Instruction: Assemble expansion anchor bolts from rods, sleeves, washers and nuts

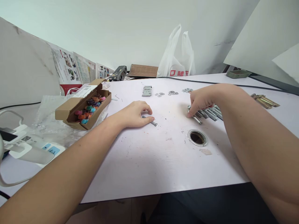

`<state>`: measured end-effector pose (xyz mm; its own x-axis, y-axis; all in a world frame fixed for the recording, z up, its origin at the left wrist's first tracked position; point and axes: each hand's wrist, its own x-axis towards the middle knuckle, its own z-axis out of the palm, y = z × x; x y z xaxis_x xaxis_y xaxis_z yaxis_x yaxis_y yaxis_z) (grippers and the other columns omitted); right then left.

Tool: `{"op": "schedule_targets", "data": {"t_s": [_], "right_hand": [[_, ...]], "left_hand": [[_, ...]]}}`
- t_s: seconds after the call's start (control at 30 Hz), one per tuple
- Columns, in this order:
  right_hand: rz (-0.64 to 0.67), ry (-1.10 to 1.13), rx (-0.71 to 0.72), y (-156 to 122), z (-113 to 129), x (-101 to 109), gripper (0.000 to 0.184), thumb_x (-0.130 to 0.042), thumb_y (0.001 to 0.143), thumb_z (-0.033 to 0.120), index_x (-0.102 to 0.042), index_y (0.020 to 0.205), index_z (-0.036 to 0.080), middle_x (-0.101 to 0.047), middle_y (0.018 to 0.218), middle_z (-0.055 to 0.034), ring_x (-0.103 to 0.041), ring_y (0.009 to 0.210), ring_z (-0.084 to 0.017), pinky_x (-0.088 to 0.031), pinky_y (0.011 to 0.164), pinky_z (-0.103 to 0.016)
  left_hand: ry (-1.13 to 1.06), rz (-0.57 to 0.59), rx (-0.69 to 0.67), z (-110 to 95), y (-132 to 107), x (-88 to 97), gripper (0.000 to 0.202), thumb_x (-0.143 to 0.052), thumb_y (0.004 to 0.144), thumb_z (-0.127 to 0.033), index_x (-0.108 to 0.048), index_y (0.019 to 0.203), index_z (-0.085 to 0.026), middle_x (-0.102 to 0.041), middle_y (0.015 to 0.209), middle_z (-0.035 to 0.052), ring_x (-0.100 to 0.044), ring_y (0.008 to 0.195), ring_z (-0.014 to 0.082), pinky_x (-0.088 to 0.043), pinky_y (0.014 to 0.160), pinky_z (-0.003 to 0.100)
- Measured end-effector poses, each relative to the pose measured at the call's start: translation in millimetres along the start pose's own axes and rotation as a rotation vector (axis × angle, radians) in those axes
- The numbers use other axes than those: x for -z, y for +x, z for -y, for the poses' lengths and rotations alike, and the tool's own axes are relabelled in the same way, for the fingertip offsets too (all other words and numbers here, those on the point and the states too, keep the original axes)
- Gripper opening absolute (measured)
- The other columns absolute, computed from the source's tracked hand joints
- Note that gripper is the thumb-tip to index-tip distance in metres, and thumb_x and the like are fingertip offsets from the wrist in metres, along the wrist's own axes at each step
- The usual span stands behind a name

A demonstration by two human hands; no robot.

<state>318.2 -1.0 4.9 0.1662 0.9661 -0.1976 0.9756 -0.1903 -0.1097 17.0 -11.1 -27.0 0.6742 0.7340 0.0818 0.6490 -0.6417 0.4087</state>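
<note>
My left hand rests on the table with its thumb across a silver bolt. Its index finger curls above the thumb, and the other fingers are mostly hidden. To the right, my right hand reaches down with thumb and fingers closed at the end of another silver bolt. That bolt is the leftmost of a row of silver bolts, partly covered by my hand and forearm. Beyond my hands lie stacked silver metal tubes, flat washers, more rings and small nuts.
An open cardboard box of colourful plugs stands at left, near a white power strip. A round hole with a metal rim pierces the tabletop. Brass-coloured bolts lie far right. A white plastic bag and black cable are behind.
</note>
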Motion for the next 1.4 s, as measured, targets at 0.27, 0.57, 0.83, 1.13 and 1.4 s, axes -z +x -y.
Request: {"op": "schedule_targets", "data": {"t_s": [0.27,0.57,0.83,1.13,1.4], "right_hand": [[0.163,-0.239,0.005,0.3,7.0,12.3,0.057,-0.082,0.05,0.067,-0.061,0.08,0.024,-0.066,0.082,-0.011,-0.062,0.065,-0.03,-0.043,0.053,-0.042],[0.012,-0.046,0.098,-7.7,26.6,12.9,0.042,-0.072,0.071,0.061,-0.063,0.084,0.022,-0.067,0.096,-0.0126,-0.061,0.08,-0.03,-0.043,0.062,-0.042],[-0.218,-0.006,0.166,-1.2,51.7,-18.6,0.028,-0.059,0.085,0.04,-0.053,0.066,0.02,-0.057,0.068,-0.0069,-0.048,0.061,-0.018,-0.033,0.056,-0.033],[-0.289,0.059,0.158,9.0,55.0,-32.4,0.02,-0.058,0.084,0.039,-0.066,0.082,0.021,-0.068,0.084,-0.0112,-0.058,0.069,-0.025,-0.038,0.059,-0.036],[-0.304,0.134,0.127,32.5,52.1,-28.7,0.029,-0.063,0.084,0.037,-0.07,0.103,0.017,-0.068,0.095,-0.0155,-0.062,0.076,-0.026,-0.042,0.061,-0.036]], "left_hand": [[0.016,-0.001,-0.014,0.2,-0.1,-0.8,0.035,-0.061,0.081,-0.048,-0.073,0.1,-0.021,-0.071,0.108,0.0077,-0.064,0.104,0.026,-0.05,0.087,0.037],[0.001,0.02,-0.109,1.4,-1.9,2.7,0.025,-0.057,0.083,-0.03,-0.072,0.099,-0.02,-0.07,0.108,0.0067,-0.063,0.103,0.0231,-0.049,0.092,0.035],[0.031,0.1,-0.195,6.5,-1.1,0.9,0.016,-0.059,0.08,-0.024,-0.071,0.091,-0.021,-0.065,0.116,0.0074,-0.06,0.105,0.0226,-0.048,0.092,0.035],[0.03,-0.012,-0.122,6.2,2.1,2.5,0.025,-0.05,0.092,-0.032,-0.069,0.104,-0.021,-0.07,0.105,0.0045,-0.062,0.097,0.0201,-0.047,0.086,0.035],[-0.165,-0.177,-0.044,3.5,0.0,5.5,0.02,-0.064,0.079,-0.031,-0.075,0.091,-0.019,-0.075,0.093,0.0041,-0.066,0.087,0.0182,-0.049,0.077,0.029]]}}
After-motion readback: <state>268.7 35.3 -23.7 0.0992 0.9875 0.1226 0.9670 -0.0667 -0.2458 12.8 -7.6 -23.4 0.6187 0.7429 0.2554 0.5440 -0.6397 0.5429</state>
